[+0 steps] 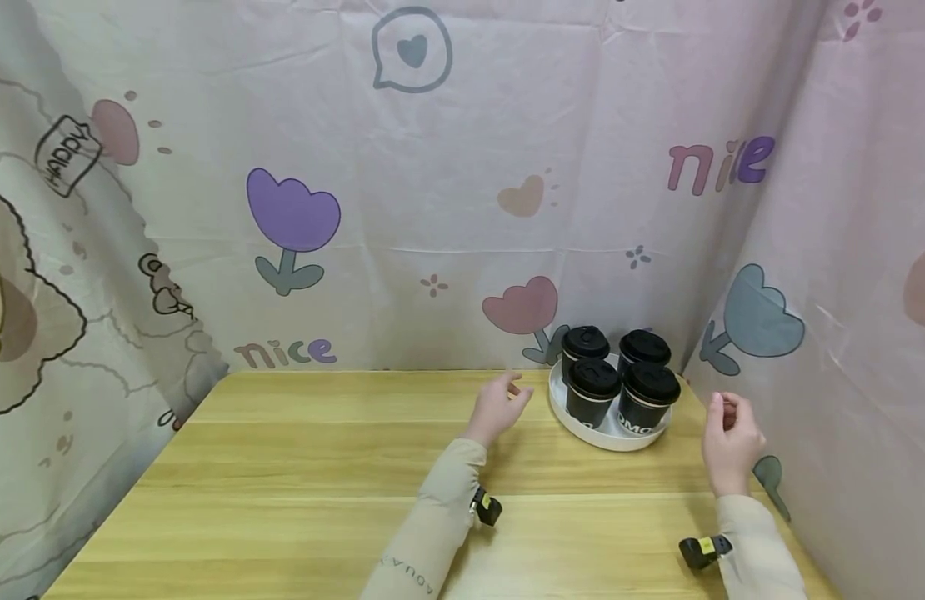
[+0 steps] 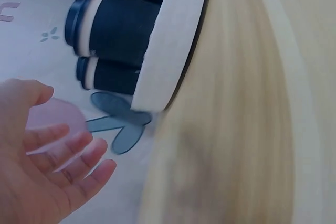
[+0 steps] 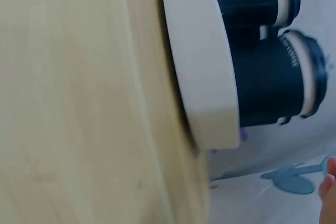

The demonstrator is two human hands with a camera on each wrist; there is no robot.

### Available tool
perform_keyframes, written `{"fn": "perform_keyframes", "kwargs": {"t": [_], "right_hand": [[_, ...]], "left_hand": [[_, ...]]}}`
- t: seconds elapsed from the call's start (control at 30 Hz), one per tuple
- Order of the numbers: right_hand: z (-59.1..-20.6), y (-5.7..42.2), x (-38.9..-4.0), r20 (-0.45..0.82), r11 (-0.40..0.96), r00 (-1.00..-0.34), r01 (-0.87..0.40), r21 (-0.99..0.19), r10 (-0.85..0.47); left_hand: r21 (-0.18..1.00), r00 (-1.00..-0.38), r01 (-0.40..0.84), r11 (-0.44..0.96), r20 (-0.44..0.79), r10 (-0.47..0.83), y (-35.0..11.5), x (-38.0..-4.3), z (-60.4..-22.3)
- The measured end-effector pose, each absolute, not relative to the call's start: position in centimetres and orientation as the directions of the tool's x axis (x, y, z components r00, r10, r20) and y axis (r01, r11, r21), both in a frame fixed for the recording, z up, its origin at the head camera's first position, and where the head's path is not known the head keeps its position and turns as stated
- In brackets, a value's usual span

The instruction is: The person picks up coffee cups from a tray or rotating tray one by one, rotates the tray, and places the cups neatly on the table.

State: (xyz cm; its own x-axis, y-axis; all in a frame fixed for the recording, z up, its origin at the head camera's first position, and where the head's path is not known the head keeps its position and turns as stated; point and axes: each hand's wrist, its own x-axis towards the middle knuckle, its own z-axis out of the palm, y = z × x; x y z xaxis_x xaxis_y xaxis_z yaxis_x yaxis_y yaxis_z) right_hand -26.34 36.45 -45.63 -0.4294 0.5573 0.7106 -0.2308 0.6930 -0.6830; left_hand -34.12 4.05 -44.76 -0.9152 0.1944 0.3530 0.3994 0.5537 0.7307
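From where I sit, the head view gives me a round white tray near the far right corner of the wooden table, between my two hands and touched by neither. My left hand is just beside its left rim, a visible gap apart; the left wrist view shows me the fingers spread and slightly bent, holding nothing, with the tray's wall beyond the fingertips. My right hand is off the tray's other side, a little nearer to me, its fingers loosely curled around nothing; my right wrist view catches only fingertips at its edge, apart from the tray. Four dark lidded cups stand upright and close together on the tray: a front left cup, a front right cup, a back left cup and a back right cup. Behind them I see a printed curtain.
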Motion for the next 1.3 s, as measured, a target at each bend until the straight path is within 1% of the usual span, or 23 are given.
{"fn": "perform_keyframes", "kwargs": {"t": [0.13, 0.27, 0.37, 0.47, 0.6, 0.77, 0.93, 1.13, 1.3], "right_hand": [[-46.1, 37.2, -27.1, 0.545, 0.625, -0.568, -0.067, -0.778, 0.617], [-46.3, 38.0, -28.1, 0.376, 0.573, -0.692, 0.066, -0.817, 0.616], [-46.4, 38.6, -28.9, 0.276, 0.562, -0.764, 0.134, -0.816, 0.584], [-46.7, 39.0, -29.7, 0.202, 0.572, -0.812, 0.186, -0.799, 0.547], [-47.1, 39.2, -30.5, 0.136, 0.588, -0.851, 0.226, -0.777, 0.507], [-47.7, 39.0, -31.1, 0.042, 0.525, -0.887, 0.233, -0.819, 0.460], [-48.2, 38.9, -31.4, 0.014, 0.501, -0.896, 0.235, -0.833, 0.444], [-48.5, 38.8, -31.5, -0.021, 0.481, -0.896, 0.257, -0.838, 0.443], [-48.3, 38.5, -31.6, -0.053, 0.423, -0.909, 0.243, -0.873, 0.414]], "left_hand": [[0.819, -0.946, 0.325, 0.472, 0.284, 0.159, 5.7, -34.7, -45.7], [0.918, -0.976, 0.208, 0.339, 0.169, 0.139, 7.2, -35.4, -46.8], [0.959, -0.991, 0.097, 0.267, 0.069, 0.115, 8.1, -35.9, -47.5], [0.971, -0.996, 0.036, 0.237, 0.016, 0.085, 8.9, -36.2, -47.9], [0.977, -0.998, 0.007, 0.214, -0.005, 0.056, 9.7, -36.4, -48.1], [0.989, -0.996, -0.032, 0.144, -0.043, 0.079, 10.4, -36.5, -48.2], [0.993, -0.994, -0.041, 0.109, -0.052, 0.099, 11.0, -36.5, -48.4], [0.995, -0.992, 0.006, 0.095, -0.006, 0.127, 11.8, -36.5, -48.7], [0.997, -0.994, -0.014, 0.074, -0.021, 0.105, 12.1, -36.5, -48.6]]}}
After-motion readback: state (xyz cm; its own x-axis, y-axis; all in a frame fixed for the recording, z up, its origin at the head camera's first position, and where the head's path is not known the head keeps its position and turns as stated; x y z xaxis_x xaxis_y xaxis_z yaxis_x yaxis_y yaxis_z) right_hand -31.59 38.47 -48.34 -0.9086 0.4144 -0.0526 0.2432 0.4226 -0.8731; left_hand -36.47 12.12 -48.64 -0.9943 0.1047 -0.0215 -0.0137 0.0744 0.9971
